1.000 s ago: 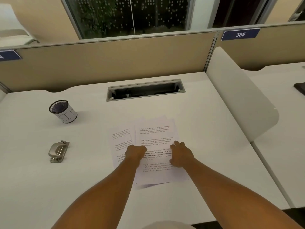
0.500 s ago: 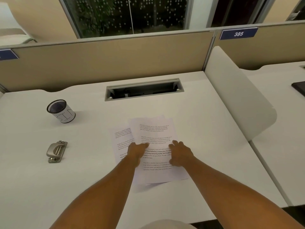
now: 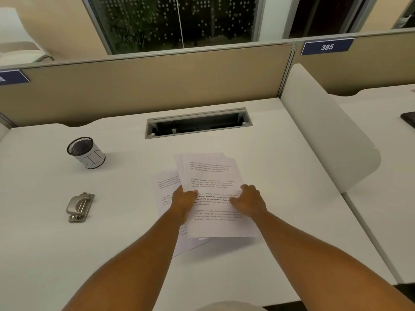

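1. Left hand is pinching the left edge of the printed sheets, thumb on top; right hand is curling round their right edge.
2. Sheets are lying mid-desk, fanned, overlapping a lower sheet.
3. Judging: light, floppy, prone to sliding apart; holding both side edges should suit best.
4. White desk is looking smooth; mesh cup and metal punch are sitting left, beige partition behind.

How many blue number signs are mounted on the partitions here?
2. The 385 sign is at upper right; a cropped sign is at the far left edge, its text cut off. More may lie outside the frame.
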`<state>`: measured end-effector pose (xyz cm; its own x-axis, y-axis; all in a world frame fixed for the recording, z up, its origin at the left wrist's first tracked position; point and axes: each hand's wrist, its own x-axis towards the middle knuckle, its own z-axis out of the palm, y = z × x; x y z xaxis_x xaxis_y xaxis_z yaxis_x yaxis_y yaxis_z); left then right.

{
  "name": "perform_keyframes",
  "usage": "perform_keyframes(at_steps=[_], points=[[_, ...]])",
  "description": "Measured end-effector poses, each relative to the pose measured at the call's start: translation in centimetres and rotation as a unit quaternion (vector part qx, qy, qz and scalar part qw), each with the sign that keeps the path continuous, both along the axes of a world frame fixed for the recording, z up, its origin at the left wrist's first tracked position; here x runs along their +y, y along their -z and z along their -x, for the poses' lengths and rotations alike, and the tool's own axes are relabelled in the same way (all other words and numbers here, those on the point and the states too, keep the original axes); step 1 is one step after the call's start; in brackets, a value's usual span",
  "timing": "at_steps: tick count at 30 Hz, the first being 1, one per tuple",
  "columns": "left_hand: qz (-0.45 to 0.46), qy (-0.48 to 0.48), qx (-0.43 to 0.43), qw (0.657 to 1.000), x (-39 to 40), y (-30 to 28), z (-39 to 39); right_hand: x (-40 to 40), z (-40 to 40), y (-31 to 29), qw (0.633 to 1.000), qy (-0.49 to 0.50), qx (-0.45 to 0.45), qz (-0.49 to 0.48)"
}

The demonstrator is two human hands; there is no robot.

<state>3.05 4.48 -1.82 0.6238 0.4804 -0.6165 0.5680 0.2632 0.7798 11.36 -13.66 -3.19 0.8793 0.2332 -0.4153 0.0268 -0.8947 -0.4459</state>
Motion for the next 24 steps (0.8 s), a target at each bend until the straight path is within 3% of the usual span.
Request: perform_keyframes(at_steps=[4, 11, 17, 24], points=[[0.047, 0.005, 0.009, 0.999, 0.9, -0.5, -0.2, 0.2, -0.8, -0.1, 0.993, 0.088, 0.038, -0.068], [0.055, 0.032, 0.016, 0.998, 2.6, -0.8, -0.2, 0.6, -1.7, -0.5, 0.939, 0.233, 0.123, -0.222], [0.026, 0.036, 0.018, 0.999, 4.2, -0.2, 0.5, 1.2, -1.9, -0.6, 0.910, 0.236, 0.165, -0.298], [-0.067, 0.007, 0.059, 0.996, 5.6, 1.5, 1.8, 2.8, -1.7, 0.1, 0.951, 0.160, 0.137, -0.227]])
